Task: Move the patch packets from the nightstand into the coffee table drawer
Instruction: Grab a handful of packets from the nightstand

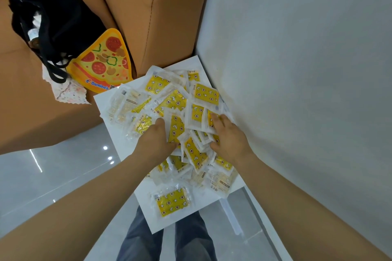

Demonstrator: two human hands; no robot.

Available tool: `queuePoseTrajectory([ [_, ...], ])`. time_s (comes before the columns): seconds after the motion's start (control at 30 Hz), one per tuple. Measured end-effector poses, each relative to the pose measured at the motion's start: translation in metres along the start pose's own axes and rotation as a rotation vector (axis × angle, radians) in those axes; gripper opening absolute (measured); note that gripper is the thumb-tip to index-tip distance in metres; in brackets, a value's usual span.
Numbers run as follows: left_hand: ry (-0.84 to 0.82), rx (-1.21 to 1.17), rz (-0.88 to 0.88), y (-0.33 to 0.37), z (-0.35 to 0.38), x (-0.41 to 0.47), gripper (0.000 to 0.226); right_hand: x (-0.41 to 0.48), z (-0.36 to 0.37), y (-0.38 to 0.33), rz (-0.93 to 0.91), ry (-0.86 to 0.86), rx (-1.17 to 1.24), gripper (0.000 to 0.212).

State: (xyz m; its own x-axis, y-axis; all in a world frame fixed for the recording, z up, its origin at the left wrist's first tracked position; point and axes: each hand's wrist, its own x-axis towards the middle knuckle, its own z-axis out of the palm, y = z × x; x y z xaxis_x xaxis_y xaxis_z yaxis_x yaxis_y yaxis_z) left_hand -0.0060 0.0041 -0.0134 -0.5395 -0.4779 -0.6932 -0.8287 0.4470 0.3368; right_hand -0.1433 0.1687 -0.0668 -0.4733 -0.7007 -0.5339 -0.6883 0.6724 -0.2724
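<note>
Several clear patch packets with yellow star-and-moon prints lie heaped on the white nightstand (106, 101). The pile of packets (180, 99) covers most of its top. One packet (172, 201) lies apart near the front edge. My left hand (156, 141) reaches into the middle of the pile, fingers curled down around packets. My right hand (227, 135) presses in from the right side, its fingers curled over packets, gathering a bunch (194, 150) between both hands. The coffee table drawer is not in view.
A tan sofa (165, 17) stands behind and left of the nightstand, carrying a black bag (55, 19) and a pizza-slice cushion (104, 63). A white wall (297, 70) runs along the right. Glossy grey floor (63, 176) lies below, with my legs near the front edge.
</note>
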Motion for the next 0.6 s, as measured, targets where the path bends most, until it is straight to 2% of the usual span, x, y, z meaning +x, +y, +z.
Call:
queuePoseTrajectory([
  [0.13,0.030,-0.033,-0.011,0.000,0.000,-0.001,0.053,-0.002,-0.002,-0.004,0.003,0.027,-0.089,0.075],
  [0.3,0.052,-0.104,-0.026,-0.002,0.002,-0.006,0.045,-0.005,-0.012,-0.005,-0.010,0.026,-0.165,0.062],
  [0.6,0.064,-0.223,-0.046,0.001,-0.006,-0.019,0.040,-0.013,-0.036,-0.004,0.003,0.041,-0.141,0.056],
])
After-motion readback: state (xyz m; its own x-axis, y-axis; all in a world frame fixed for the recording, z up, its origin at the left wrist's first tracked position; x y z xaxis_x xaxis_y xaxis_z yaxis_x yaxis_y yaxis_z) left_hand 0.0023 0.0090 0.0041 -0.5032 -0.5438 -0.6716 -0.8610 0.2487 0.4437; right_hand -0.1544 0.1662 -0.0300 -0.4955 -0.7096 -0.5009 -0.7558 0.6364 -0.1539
